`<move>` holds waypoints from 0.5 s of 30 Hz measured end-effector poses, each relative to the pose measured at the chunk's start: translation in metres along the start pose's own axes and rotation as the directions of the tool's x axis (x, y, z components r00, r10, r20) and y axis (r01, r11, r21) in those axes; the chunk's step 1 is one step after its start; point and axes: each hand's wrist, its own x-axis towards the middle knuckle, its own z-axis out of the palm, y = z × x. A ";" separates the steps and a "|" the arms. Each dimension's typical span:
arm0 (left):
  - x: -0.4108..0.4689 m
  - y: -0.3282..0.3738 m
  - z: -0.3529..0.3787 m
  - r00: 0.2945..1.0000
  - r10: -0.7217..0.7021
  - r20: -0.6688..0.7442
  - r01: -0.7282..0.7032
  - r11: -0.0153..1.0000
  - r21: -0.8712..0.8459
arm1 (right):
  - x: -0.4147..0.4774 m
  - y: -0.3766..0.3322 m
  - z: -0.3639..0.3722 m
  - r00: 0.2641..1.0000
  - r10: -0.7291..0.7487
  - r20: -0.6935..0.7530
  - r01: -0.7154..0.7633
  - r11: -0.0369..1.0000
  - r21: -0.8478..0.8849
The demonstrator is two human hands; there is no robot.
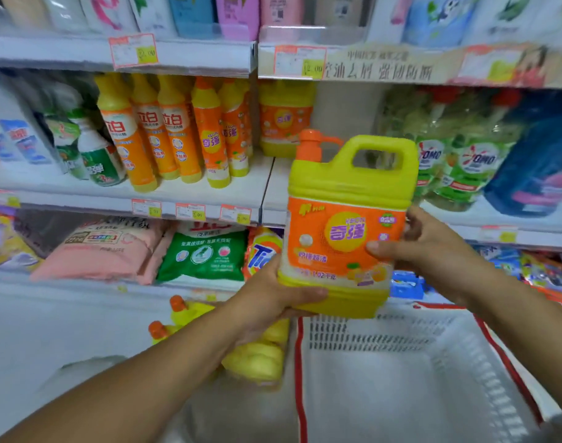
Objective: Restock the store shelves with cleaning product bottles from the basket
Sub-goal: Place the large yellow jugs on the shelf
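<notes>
A large yellow detergent jug (346, 225) with an orange pump cap and orange label is held upright in front of the middle shelf (266, 187). My left hand (273, 295) grips its bottom left corner from below. My right hand (423, 244) holds its right side, thumb across the label. An identical jug (286, 118) stands at the back of that shelf, with a gap in front of it. The white basket (401, 372) with red trim sits below the jug, and its visible inside holds nothing.
Slim orange and yellow dish soap bottles (174, 129) fill the shelf left of the gap; green refill bags (458, 155) lie to its right. Detergent bags (203, 254) lie on the lower shelf. More yellow bottles (257, 356) lie left of the basket, under my left arm.
</notes>
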 end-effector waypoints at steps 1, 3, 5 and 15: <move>-0.001 -0.001 0.002 0.998 0.036 -0.056 -0.032 0.998 0.062 | -0.005 -0.003 -0.005 0.999 -0.022 -0.043 0.022 1.000 -0.003; -0.002 -0.004 0.005 0.984 0.129 -0.119 -0.103 0.973 0.205 | -0.010 -0.006 -0.016 0.992 -0.067 -0.108 0.068 0.998 0.010; 0.000 -0.010 0.008 0.975 0.188 -0.118 -0.142 0.938 0.316 | -0.015 -0.003 -0.024 0.989 -0.079 -0.122 0.084 0.996 0.029; 0.023 -0.030 0.009 0.989 -0.143 -0.038 0.148 0.960 0.239 | -0.010 0.038 -0.041 0.991 0.006 -0.135 -0.016 0.997 -0.077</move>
